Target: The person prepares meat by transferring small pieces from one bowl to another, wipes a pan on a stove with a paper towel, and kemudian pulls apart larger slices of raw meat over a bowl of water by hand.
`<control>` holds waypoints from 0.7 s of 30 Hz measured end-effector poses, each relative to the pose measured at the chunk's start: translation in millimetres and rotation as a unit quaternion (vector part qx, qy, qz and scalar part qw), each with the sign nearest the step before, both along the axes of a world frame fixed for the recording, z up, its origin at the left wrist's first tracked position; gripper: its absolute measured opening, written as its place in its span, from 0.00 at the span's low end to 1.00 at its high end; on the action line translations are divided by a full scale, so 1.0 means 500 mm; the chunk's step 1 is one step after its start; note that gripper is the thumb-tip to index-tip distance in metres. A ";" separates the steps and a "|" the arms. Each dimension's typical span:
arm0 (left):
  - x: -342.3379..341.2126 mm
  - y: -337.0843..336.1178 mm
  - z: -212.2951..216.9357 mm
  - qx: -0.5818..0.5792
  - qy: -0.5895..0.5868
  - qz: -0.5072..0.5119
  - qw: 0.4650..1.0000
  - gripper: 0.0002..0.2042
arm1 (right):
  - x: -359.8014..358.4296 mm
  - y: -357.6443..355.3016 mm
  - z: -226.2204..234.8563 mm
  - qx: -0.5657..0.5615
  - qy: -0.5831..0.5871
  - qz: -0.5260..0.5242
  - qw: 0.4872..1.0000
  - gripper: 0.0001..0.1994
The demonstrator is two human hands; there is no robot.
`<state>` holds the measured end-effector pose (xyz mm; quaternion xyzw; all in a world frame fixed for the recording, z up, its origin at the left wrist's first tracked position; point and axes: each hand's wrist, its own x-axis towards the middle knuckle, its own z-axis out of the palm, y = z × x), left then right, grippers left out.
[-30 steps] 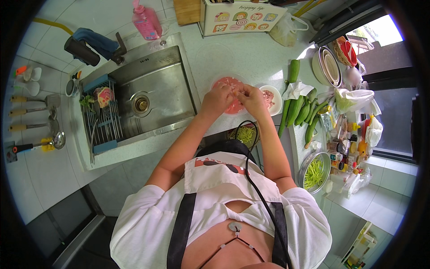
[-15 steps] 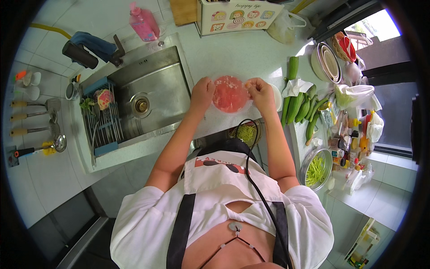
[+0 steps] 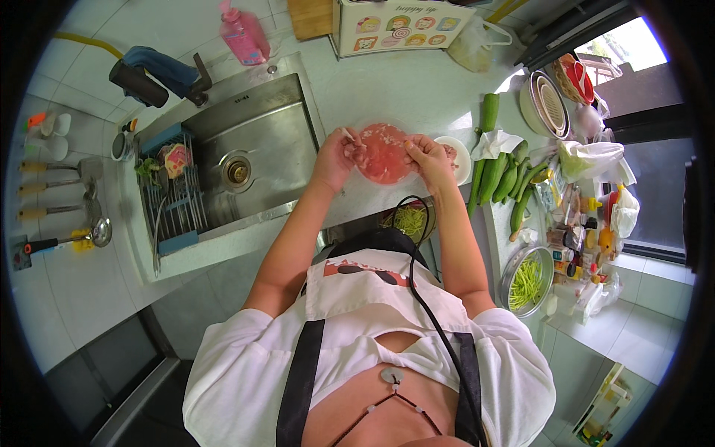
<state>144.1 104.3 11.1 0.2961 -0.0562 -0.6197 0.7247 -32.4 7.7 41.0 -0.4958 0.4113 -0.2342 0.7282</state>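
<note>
A round bowl of pinkish-red water sits on the counter before me, pale bits floating at its surface. My left hand is at the bowl's left edge, its fingers closed round a wet piece of raw meat. Over the right edge, my right hand has thumb and fingers pinched together; whatever is between them is too small to make out. Just beyond that hand stands a white bowl, partly hidden by it, with some meat inside.
Left of the bowl is a steel sink with a drying rack. Green gourds lie to the right, near bottles and bags. A metal bowl of cut green stalks stands nearer me. A black cable hangs across my front.
My left hand has turned, bringing the meat in its fingers into sight. My right hand has shifted slightly inward over the bowl's edge, and meat in the white bowl now shows.
</note>
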 end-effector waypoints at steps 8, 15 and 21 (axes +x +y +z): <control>0.033 0.009 -0.040 -0.028 0.086 0.011 0.996 0.09 | 0.015 0.015 -0.009 -0.121 0.080 -0.010 0.989 0.05; 0.017 0.010 0.006 0.034 -0.052 0.058 0.996 0.06 | 0.011 0.011 -0.022 -0.171 0.133 0.008 0.976 0.06; 0.025 0.016 -0.019 -0.009 0.017 0.062 0.998 0.05 | 0.002 0.009 -0.047 -0.237 0.169 0.038 0.956 0.06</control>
